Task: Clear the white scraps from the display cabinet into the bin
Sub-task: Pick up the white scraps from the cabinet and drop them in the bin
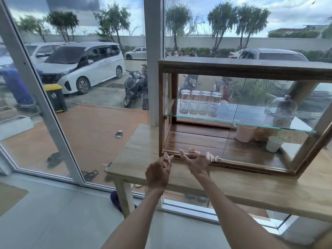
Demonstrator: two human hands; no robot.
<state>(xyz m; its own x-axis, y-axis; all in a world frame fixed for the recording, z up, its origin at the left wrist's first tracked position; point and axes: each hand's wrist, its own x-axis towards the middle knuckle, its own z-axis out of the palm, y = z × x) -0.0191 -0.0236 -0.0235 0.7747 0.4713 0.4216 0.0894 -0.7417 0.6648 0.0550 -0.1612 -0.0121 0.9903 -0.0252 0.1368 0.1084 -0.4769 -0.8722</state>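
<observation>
Pinching a scrap (168, 156) in my left hand (158, 172), right hand (196, 163) fingers spread, gripping nothing, at cabinet (233, 69) sill, scraps (212, 157) beside.

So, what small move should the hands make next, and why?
Probably the right hand should pinch the white scraps beside it on the display cabinet front ledge; the left hand already pinches one piece, and no bin is visible indoors yet.

Long pale wooden table (239, 187) by the window, bearing directly a dark wood-framed glass display cabinet (248, 66) toward its back edge.
</observation>
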